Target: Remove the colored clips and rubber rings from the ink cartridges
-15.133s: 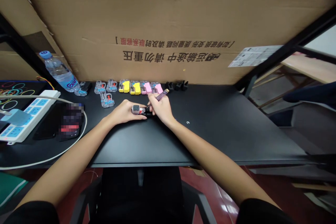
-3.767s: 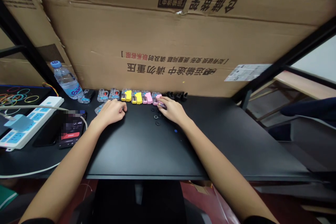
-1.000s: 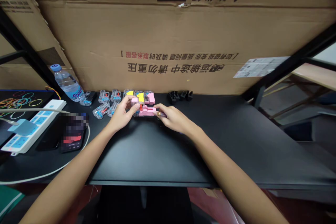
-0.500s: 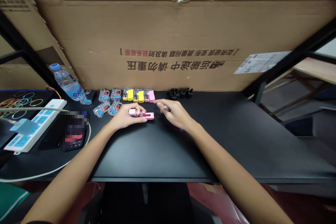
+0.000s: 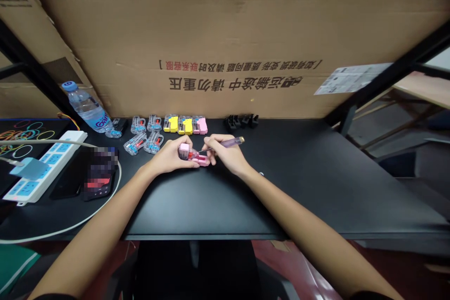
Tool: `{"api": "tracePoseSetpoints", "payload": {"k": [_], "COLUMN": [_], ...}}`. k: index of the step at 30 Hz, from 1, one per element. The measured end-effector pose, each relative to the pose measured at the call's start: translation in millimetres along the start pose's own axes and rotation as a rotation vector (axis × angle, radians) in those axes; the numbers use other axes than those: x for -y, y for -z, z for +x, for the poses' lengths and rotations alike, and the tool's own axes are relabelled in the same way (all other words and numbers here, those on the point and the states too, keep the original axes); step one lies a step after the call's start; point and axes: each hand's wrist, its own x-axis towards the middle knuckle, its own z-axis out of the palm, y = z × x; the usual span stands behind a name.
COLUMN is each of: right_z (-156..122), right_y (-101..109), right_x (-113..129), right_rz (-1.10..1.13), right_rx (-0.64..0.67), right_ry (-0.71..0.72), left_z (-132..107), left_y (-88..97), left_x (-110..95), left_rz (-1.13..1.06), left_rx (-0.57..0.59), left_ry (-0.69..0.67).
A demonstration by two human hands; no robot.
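My left hand is closed around a small pink and clear plastic device with a red part inside. In my right hand is a screwdriver with a see-through purplish handle, held like a pen. Its thin shaft points left and reaches the device; whether the tip touches a screw is too small to tell. Right-hand fingertips are at the device's pink end. Behind the hands stand two yellow-and-clear devices and one pink-and-clear device. Several clear devices with red and blue parts lie left of them.
Black plastic parts sit at the back against a cardboard sheet. To the left are a water bottle, a white power strip, a phone, a white cable and coloured rubber bands.
My right hand has turned the screwdriver, its handle now pointing up and right and its shaft at the device. The device has shifted slightly down and right in my left hand.
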Motion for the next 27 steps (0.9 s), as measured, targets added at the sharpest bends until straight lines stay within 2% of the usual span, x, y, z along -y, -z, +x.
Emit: {"api": "tracePoseSetpoints", "payload": {"k": [2, 8, 16, 27], "right_z": [-1, 1, 4, 5], "right_y": [-4, -4, -4, -5], "right_x": [-3, -13, -17, -23], "right_rz": [-0.025, -0.016, 0.042, 0.079], "right_rx": [-0.024, -0.074, -0.093, -0.106], "right_ry": [-0.014, -0.037, -0.028, -0.004], "left_z": [0, 0, -2, -1], "left_y": [-0.5, -2.1, -5.7, -6.4], "left_x": [-1, 1, 1, 5], "left_rz": [0.066, 0.078, -0.067, 0.033], "left_rx": [0.012, 0.022, 0.037, 0.039], "left_ry": [-0.005, -0.004, 0.013, -0.038]}}
